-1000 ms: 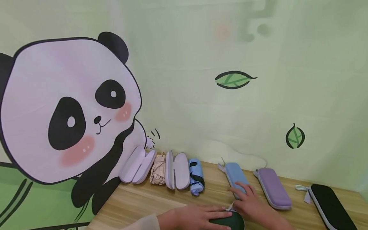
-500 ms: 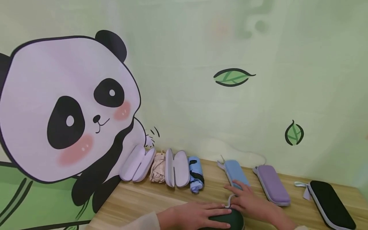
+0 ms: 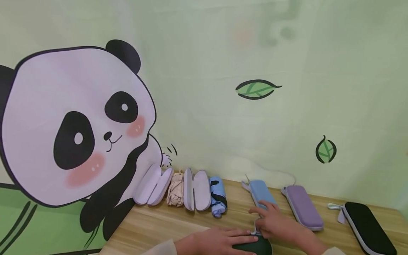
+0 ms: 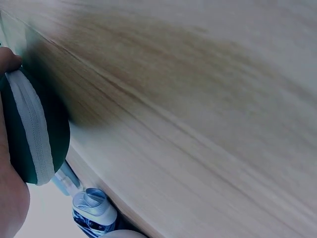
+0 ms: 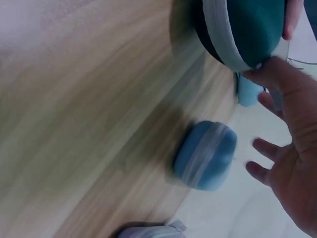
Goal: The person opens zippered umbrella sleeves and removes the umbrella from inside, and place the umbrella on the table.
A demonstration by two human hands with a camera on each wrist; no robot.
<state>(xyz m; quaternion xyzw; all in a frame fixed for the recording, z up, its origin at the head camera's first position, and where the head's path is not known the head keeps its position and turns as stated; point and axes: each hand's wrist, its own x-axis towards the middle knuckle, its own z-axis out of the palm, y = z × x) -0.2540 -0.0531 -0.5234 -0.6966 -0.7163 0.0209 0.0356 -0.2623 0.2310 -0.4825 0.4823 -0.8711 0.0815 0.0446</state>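
A dark green zip case (image 3: 262,245) lies at the bottom of the head view. My left hand (image 3: 213,241) holds it, the fingers stretched across its top. In the left wrist view, a pale zip band (image 4: 34,124) runs around the case's side, beside the hand. My right hand (image 3: 280,225) pinches the light ribbon zipper pull (image 3: 255,226) between thumb and forefinger at the case's far end. Its other fingers are spread loose, near a blue case (image 3: 261,191). How far the zip is closed cannot be told.
A purple case (image 3: 304,209) and a black case (image 3: 369,226) lie to the right. At the back left are two open lilac cases (image 3: 149,186), a crumpled beige bundle (image 3: 175,191) and a rolled blue bundle (image 3: 218,202) with black marks. A panda-printed cloth (image 3: 204,88) hangs behind the wooden table (image 3: 153,223).
My right hand has shifted slightly at the zipper pull, and more of the ribbon shows than a second ago. My left hand stays on the green case. The head view tilted a little.
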